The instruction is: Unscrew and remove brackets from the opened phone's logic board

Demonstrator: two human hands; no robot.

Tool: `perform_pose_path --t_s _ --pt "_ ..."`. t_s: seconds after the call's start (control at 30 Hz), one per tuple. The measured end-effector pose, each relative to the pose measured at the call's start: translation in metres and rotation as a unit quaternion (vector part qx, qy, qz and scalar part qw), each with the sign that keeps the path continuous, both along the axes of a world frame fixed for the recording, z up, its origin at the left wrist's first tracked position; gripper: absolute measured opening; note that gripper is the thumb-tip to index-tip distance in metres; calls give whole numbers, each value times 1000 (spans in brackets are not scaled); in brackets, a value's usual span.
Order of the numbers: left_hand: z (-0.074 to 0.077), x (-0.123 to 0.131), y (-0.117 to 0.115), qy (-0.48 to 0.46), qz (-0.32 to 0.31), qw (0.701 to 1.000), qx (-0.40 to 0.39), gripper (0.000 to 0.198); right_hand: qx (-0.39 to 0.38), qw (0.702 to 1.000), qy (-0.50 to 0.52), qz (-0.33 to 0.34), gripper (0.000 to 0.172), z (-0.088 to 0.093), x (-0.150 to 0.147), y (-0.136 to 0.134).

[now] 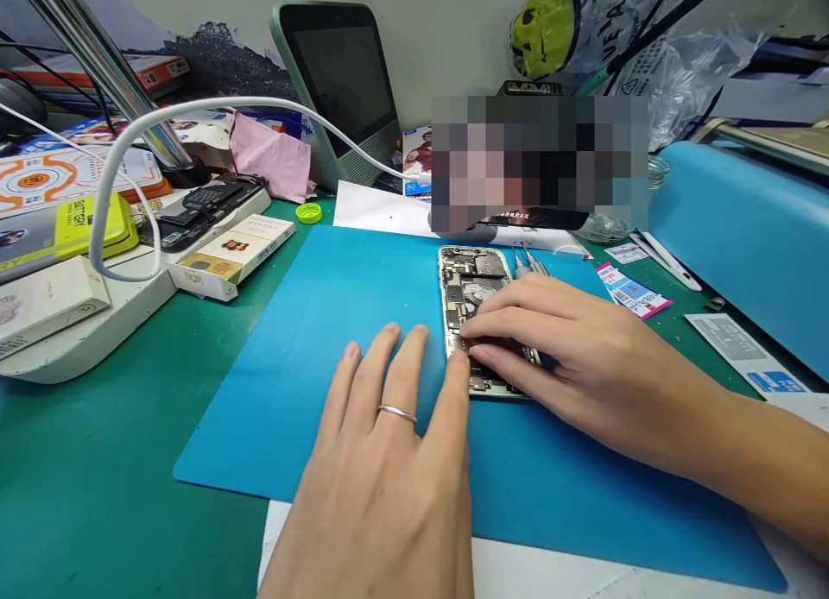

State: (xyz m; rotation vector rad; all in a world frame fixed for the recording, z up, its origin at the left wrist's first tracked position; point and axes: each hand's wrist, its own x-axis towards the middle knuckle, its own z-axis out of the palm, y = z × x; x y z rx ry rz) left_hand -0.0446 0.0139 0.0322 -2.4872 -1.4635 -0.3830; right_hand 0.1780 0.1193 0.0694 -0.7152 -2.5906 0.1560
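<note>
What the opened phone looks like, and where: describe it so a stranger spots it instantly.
Start at the blue mat on the green table. Toward its far edge, partly covered by the right hand, lies the phone. Unlike the slim metal tools beside it, it is flat and pale-rimmed, its inner parts bare.

"From where is your head camera viewing the table (161, 461)?"
"You are looking from the near side of the blue mat (272, 383), facing forward and down; your left hand (389, 474) is filling the close foreground, and the wall (431, 38) is standing farther back."
</note>
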Motion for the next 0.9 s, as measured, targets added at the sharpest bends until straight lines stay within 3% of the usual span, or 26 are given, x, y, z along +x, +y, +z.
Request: perform_pose_path --t_s 0.9 --pt "2 1 0 25 -13 999 20 70 -22 999 28 -8 15 -1 -2 0"
